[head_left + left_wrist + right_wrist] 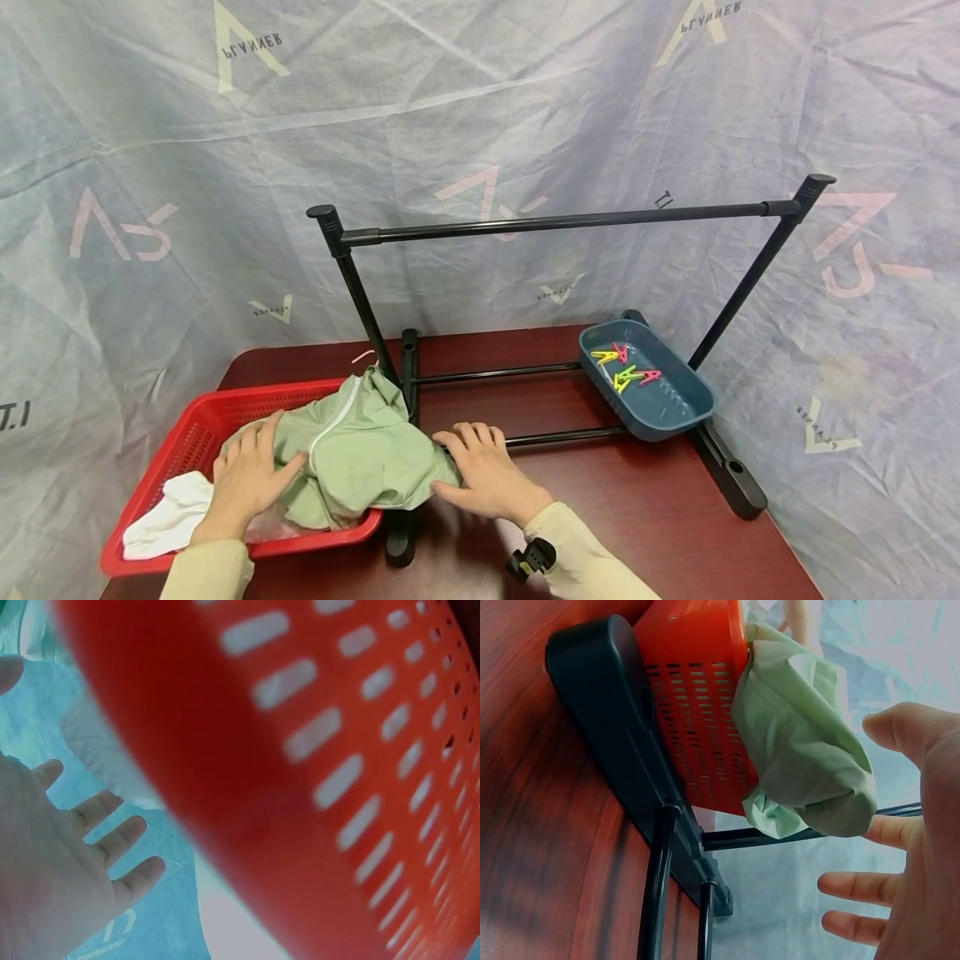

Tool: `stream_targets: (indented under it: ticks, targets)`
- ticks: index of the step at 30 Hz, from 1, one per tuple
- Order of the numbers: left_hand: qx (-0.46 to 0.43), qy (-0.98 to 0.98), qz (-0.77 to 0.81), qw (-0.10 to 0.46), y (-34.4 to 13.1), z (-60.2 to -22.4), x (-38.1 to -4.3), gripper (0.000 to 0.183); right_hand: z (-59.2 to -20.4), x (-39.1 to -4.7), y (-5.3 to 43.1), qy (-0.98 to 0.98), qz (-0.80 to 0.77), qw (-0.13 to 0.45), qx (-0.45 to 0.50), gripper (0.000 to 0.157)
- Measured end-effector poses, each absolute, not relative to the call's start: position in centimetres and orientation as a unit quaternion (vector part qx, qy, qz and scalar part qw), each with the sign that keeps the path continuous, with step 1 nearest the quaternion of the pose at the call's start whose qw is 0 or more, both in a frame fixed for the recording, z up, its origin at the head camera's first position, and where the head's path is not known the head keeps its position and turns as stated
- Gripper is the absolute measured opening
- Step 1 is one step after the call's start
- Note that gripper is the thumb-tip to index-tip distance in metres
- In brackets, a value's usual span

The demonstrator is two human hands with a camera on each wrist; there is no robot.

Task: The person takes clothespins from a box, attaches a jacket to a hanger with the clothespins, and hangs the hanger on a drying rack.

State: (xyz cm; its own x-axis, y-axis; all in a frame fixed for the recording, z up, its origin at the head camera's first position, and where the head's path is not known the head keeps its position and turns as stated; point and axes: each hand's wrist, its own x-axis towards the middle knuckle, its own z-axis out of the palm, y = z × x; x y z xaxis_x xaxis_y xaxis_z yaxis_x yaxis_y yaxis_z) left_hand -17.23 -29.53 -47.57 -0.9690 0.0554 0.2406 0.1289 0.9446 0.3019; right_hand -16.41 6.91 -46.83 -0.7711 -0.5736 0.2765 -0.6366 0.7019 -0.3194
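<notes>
A light green garment (375, 462) with a white strip down it lies bunched over the right part of a red plastic basket (191, 417) and hangs past its rim. At its upper end a pale pink hanger hook (364, 356) sticks out. Fingers spread, my left hand (247, 479) is at the garment's left side, above the basket. My right hand (491, 475) is at the garment's right end, fingers straight and apart; in the right wrist view its thumb and fingers flank the cloth's end. A white cloth (172, 512) lies in the basket's near left corner.
A black rack (570, 222) stands on the dark red table (585, 517), its left foot beside the basket. Between its uprights, at the right, is a blue tray (667, 408) with several colored clothespins (626, 377). A printed grey sheet (487, 108) hangs behind.
</notes>
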Motion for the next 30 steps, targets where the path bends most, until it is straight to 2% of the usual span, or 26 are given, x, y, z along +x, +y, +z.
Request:
stream_targets:
  ticks: [22, 30]
  targets:
    - [-0.019, -0.986, -0.162, 0.032, -30.5, -47.3, -18.2, 0.081, -47.0, -16.2, 5.6, -0.923, 0.179, 0.084, 0.329, 0.060]
    - [-0.022, -0.987, -0.156, 0.038, -30.7, -46.7, -18.5, 0.082, -47.1, -16.4, 4.9, -0.936, 0.172, 0.075, 0.299, 0.064]
